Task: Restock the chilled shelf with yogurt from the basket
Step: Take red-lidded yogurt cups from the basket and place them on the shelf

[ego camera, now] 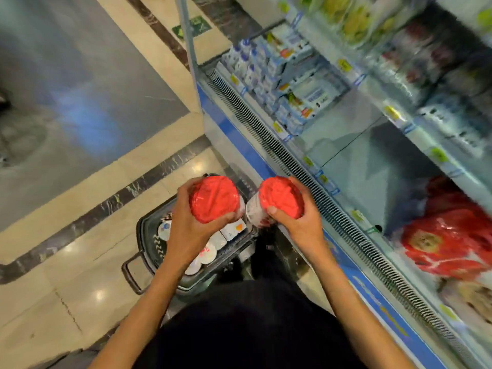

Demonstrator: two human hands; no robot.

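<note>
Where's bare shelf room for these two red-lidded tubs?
Bare patch of the bottom shelf, bordered by blue-white packs at the far end and red packs at the near end. Crowded: upper shelves, and the basket on the floor.

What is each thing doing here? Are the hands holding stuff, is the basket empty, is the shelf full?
left hand: grips the left tub.
left tub: held above the basket, red lid on.
right hand: grips the right tub.
right tub: held up, tilted, red lid on.
basket: on the floor, cups inside.
chilled shelf: partly stocked, with a bare stretch.
</note>
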